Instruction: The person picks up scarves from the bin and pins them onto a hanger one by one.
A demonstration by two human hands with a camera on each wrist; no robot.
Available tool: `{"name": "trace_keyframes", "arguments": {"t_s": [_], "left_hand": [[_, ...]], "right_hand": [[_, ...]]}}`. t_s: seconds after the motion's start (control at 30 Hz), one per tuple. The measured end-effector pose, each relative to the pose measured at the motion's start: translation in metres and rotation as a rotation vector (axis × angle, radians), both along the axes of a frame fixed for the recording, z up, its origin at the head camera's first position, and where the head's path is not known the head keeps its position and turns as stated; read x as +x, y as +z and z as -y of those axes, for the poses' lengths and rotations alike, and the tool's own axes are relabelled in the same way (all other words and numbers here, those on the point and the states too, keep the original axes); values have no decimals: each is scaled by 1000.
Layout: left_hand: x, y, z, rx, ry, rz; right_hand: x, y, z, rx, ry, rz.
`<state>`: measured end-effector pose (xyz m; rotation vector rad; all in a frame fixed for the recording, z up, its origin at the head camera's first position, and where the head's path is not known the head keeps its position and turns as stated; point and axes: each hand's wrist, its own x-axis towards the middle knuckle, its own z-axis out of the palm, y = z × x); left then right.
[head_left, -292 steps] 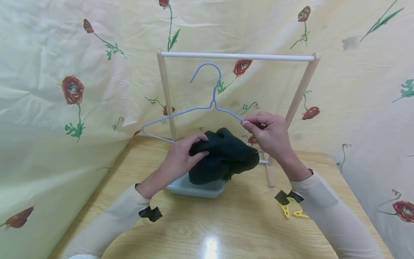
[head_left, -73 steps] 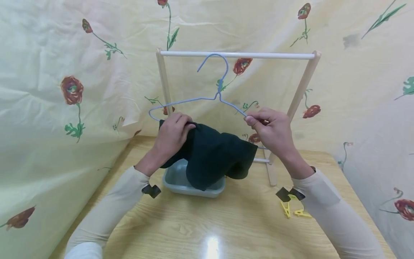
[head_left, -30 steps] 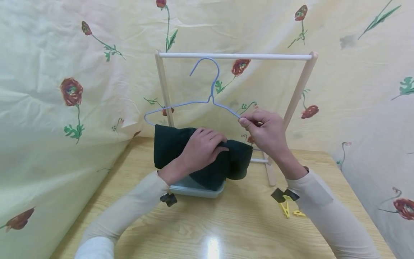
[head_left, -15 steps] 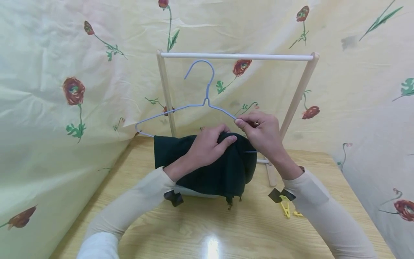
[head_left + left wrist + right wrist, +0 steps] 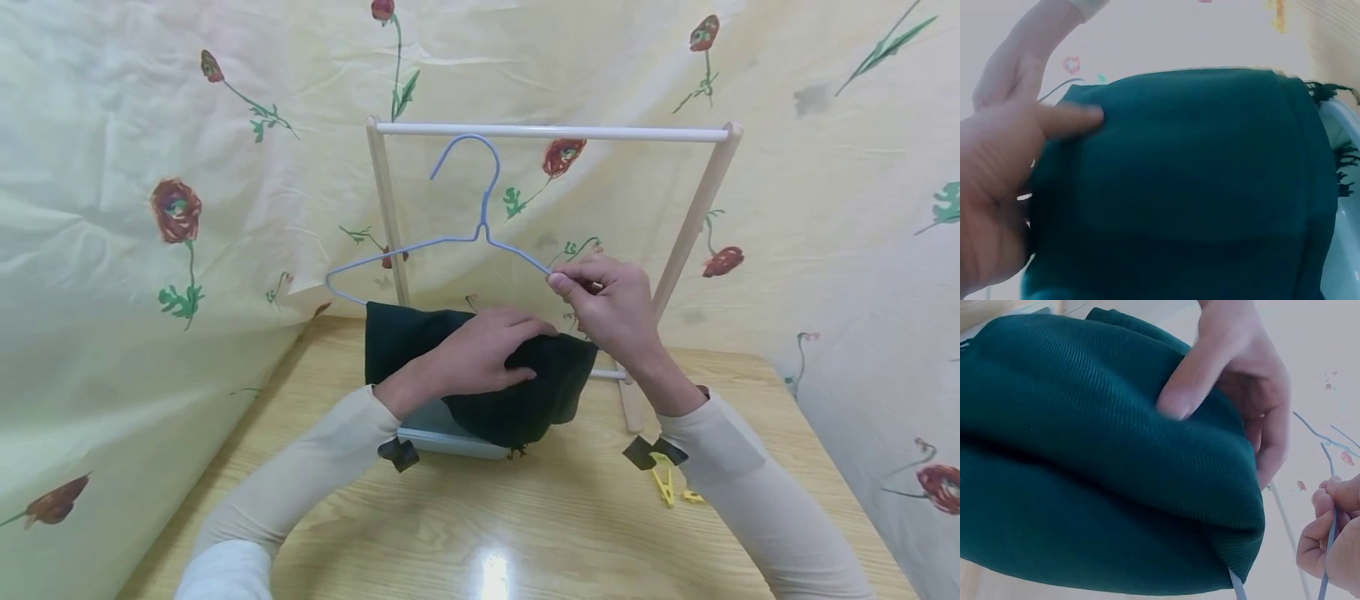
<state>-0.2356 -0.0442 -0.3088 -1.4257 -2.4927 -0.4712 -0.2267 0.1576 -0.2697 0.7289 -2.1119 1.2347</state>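
One tub (image 5: pixel 453 443) sits on the table (image 5: pixel 570 533), pale blue-grey, with its near rim and part of its inside showing; the cloth (image 5: pixel 517 412) covers the rest of it from the head camera, so I cannot tell whether anything lies in it; in the left wrist view the cloth's dark fringe (image 5: pixel 1345 155) shows just beside the tub's rim.

There is one cloth, dark green, and one hanger (image 5: pixel 483 218), blue wire; the cloth lies over the hanger's lower wire, which runs into it at one end and comes out at the other; the left hand (image 5: pixel 487 354) grips the cloth near its top edge, thumb on the near face and fingers behind; the right hand (image 5: pixel 607 300) pinches the hanger's sloping shoulder between thumb and fingers, near the rack's right post (image 5: pixel 693 217).

Behind them stands one rack, with two wooden posts and one white rail (image 5: pixel 555 132) across the top; the hanger's hook shows just below that rail, and whether the two touch I cannot tell.

At least two yellow clips (image 5: pixel 663 483) lie on the table close to the right sleeve (image 5: pixel 750 475), which may hide more; a sheet (image 5: pixel 615 50) printed with red flowers forms the backdrop.
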Motion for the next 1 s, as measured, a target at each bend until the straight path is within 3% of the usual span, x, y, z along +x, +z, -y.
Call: {"name": "trace_keyframes", "arguments": {"t_s": [0.17, 0.37, 0.47, 0.67, 0.73, 0.87, 1.0], "left_hand": [[-1, -2, -3, 54, 26, -107], [-1, -5, -3, 143, 37, -172], [-1, -5, -3, 225, 37, -114], [3, 0, -2, 565, 46, 220], [4, 3, -1, 645, 58, 288], [6, 5, 0, 685, 84, 319], [5, 5, 2, 673, 56, 271]], "right_hand": [[2, 2, 0, -5, 8, 10], [3, 2, 1, -17, 16, 23], [1, 0, 3, 3, 11, -2], [-1, -2, 6, 46, -11, -22], [-2, -2, 6, 54, -18, -14], [-1, -1, 8, 68, -16, -2], [-3, -3, 8, 75, -6, 4]]}}
